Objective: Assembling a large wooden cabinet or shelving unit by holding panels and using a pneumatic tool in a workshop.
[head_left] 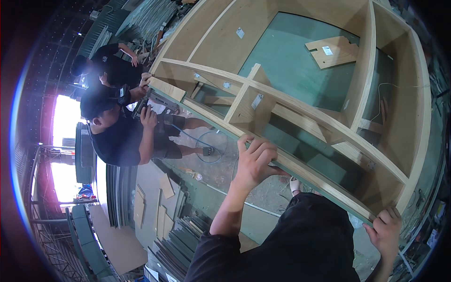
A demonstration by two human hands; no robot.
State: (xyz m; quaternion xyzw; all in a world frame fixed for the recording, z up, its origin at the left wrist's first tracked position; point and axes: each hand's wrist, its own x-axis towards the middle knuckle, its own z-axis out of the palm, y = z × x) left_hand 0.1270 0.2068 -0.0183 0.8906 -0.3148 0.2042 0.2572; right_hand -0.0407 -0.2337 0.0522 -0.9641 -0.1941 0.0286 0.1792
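A large pale wooden cabinet frame (300, 115) with several compartments lies in front of me. Along its near side runs a long wooden strip (319, 176) with a dark green edge. The fingers of my left hand (256, 160) curl over this strip near its middle, with the thumb against the outer side. At the near right corner, my right hand (385, 230) grips the edge of the frame, fingers on top and thumb below. By the far left corner, a co-worker (115, 127) holds a nail gun (157, 101) close to the strip, the other hand on the corner.
A notched wooden board (332, 51) with a white label lies inside the frame on a green panel. A blue air hose (188, 136) trails to the floor below the nail gun. Another person (110, 61) stands farther back. Stacked dark panels (181, 246) and loose wood offcuts (164, 221) lie at left.
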